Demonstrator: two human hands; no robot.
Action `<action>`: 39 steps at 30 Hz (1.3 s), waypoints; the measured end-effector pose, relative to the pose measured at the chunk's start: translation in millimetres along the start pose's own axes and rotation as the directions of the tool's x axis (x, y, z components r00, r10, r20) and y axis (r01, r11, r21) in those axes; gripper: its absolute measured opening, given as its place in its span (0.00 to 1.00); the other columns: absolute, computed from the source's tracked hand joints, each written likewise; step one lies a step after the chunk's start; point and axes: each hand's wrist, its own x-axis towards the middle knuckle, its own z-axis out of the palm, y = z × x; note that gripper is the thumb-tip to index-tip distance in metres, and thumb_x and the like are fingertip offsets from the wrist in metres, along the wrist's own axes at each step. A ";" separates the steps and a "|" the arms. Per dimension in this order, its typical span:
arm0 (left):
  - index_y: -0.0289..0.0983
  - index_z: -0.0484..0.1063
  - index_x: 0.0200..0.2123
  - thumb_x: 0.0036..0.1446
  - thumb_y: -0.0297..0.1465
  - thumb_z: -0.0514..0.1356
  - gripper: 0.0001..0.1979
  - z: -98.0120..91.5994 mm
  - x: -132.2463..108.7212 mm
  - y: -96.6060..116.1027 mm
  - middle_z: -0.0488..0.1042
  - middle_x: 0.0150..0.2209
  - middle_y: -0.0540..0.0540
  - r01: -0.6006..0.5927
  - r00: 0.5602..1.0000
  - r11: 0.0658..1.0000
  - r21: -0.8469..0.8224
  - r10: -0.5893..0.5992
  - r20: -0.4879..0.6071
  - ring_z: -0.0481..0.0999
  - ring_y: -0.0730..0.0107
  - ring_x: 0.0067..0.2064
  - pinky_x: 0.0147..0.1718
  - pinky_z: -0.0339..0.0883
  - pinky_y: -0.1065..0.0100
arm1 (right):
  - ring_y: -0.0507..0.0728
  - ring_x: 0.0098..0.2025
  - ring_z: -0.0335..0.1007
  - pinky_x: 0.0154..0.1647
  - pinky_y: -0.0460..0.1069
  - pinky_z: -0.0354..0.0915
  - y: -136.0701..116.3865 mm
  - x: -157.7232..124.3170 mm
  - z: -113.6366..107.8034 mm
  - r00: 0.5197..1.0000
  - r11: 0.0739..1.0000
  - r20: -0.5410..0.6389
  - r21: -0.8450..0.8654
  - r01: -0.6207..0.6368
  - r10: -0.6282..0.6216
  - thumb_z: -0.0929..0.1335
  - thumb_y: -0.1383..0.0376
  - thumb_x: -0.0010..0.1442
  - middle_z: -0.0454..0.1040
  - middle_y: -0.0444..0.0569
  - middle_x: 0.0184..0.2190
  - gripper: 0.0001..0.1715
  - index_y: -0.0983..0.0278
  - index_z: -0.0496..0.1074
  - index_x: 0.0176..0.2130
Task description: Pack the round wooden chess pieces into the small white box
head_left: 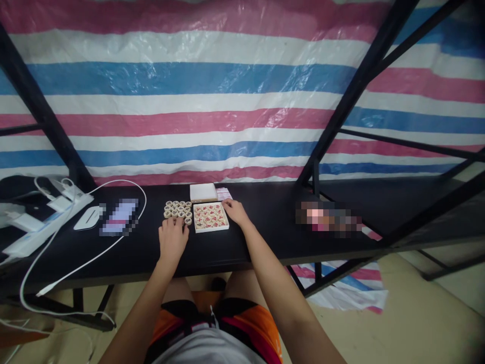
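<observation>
A small white box [211,217] holding round wooden chess pieces with red marks lies on the black table [265,237]. Several loose round pieces [177,209] sit in rows just left of it. My left hand [172,238] rests below those loose pieces, fingers bent onto the nearest ones; whether it grips one is unclear. My right hand [235,210] lies at the box's upper right corner, fingers touching its edge. The box's white lid [203,192] sits behind it, next to a folded paper [224,193].
At the left are a power strip [45,222] with white chargers and cables, a white mouse [87,218] and a blurred phone [119,217]. A blurred object [328,217] lies to the right. Black metal frame bars [341,111] rise behind, before a striped tarp.
</observation>
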 end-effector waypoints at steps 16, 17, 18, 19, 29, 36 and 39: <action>0.35 0.70 0.35 0.59 0.27 0.51 0.09 7.4 2.4 -3.7 0.70 0.37 0.41 -0.032 0.999 0.994 -0.100 0.034 0.017 0.70 0.60 0.39 0.40 0.65 0.63 | 0.53 0.34 0.70 0.38 0.45 0.60 0.7 0.0 0.2 1.000 1.000 0.006 -0.008 0.010 -0.010 0.62 0.62 0.59 0.77 0.45 0.30 0.14 0.61 0.76 0.35; 0.35 0.70 0.34 0.59 0.27 0.51 0.08 7.6 2.7 -3.9 0.70 0.37 0.41 -0.030 0.999 0.992 -0.121 0.032 0.015 0.70 0.60 0.39 0.40 0.65 0.63 | 0.53 0.34 0.70 0.37 0.45 0.60 0.5 -0.3 0.0 1.000 1.000 0.005 -0.005 0.013 -0.013 0.62 0.62 0.59 0.77 0.45 0.30 0.14 0.61 0.76 0.35; 0.36 0.70 0.34 0.59 0.26 0.51 0.08 7.7 2.9 -4.0 0.70 0.36 0.41 -0.027 1.000 0.989 -0.146 0.028 0.004 0.70 0.61 0.39 0.40 0.66 0.63 | 0.53 0.34 0.70 0.37 0.45 0.60 0.2 -0.7 -0.1 1.000 1.000 0.002 -0.003 0.014 -0.014 0.62 0.63 0.59 0.76 0.45 0.30 0.14 0.61 0.76 0.35; 0.36 0.70 0.34 0.58 0.26 0.51 0.08 7.7 3.1 -4.1 0.70 0.36 0.42 -0.031 0.999 0.983 -0.180 0.029 -0.015 0.70 0.61 0.39 0.41 0.66 0.63 | 0.53 0.34 0.70 0.37 0.45 0.60 -0.1 -1.0 -0.3 1.000 1.000 0.000 -0.002 0.014 -0.014 0.62 0.63 0.59 0.76 0.45 0.30 0.14 0.61 0.76 0.35; 0.38 0.73 0.37 0.61 0.30 0.52 0.09 23.0 15.4 -0.4 0.71 0.41 0.45 -0.221 0.975 0.814 -0.537 0.200 -0.098 0.73 0.68 0.45 0.48 0.67 0.66 | 0.54 0.35 0.71 0.38 0.45 0.60 0.2 1.0 0.4 1.000 1.000 0.004 -0.011 0.006 -0.006 0.62 0.62 0.60 0.76 0.45 0.30 0.13 0.61 0.75 0.35; 0.38 0.74 0.46 0.63 0.32 0.50 0.15 23.4 14.1 2.9 0.71 0.52 0.44 -0.255 0.957 0.834 -0.489 0.289 -0.007 0.71 0.64 0.53 0.53 0.66 0.63 | 0.54 0.34 0.71 0.38 0.45 0.60 0.5 0.5 -0.3 1.000 1.000 0.008 -0.017 0.003 -0.003 0.62 0.63 0.59 0.77 0.45 0.30 0.13 0.61 0.76 0.36; 0.38 0.73 0.48 0.63 0.34 0.50 0.16 16.9 10.0 4.3 0.69 0.55 0.44 -0.246 0.953 0.852 -0.463 0.301 0.047 0.70 0.62 0.54 0.53 0.66 0.61 | 0.54 0.35 0.70 0.39 0.45 0.61 0.2 0.3 -0.6 1.000 1.000 0.010 -0.017 0.002 -0.002 0.62 0.63 0.59 0.77 0.46 0.31 0.13 0.61 0.76 0.36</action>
